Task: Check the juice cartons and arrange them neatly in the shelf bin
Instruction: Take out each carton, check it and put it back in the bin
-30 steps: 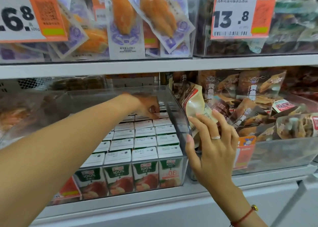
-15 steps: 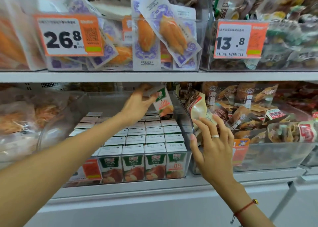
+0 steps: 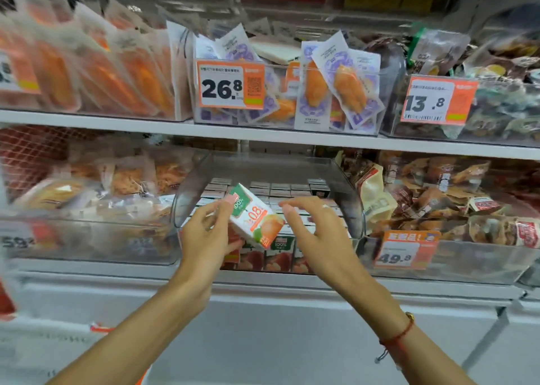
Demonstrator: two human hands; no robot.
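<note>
My left hand point(image 3: 206, 234) grips a small white, green and orange juice carton point(image 3: 254, 216), tilted, in front of the clear shelf bin point(image 3: 355, 209). My right hand point(image 3: 317, 228) hovers just right of the carton with fingers spread, touching nothing that I can see. Rows of juice cartons point(image 3: 280, 190) fill the bin, white tops up, and the front row point(image 3: 279, 254) shows green and red faces through the bin wall, partly hidden by my hands.
Bins of snack bags point(image 3: 438, 197) stand to the right and packaged food point(image 3: 96, 186) to the left. Orange price tags point(image 3: 404, 249) hang on the bin fronts. An upper shelf point(image 3: 263, 135) with more bins runs overhead.
My left hand lifted a carton from the back of the bin and brought it out toward me. My right hand left the bin's right edge and moved in beside the carton. The view pulled back.
</note>
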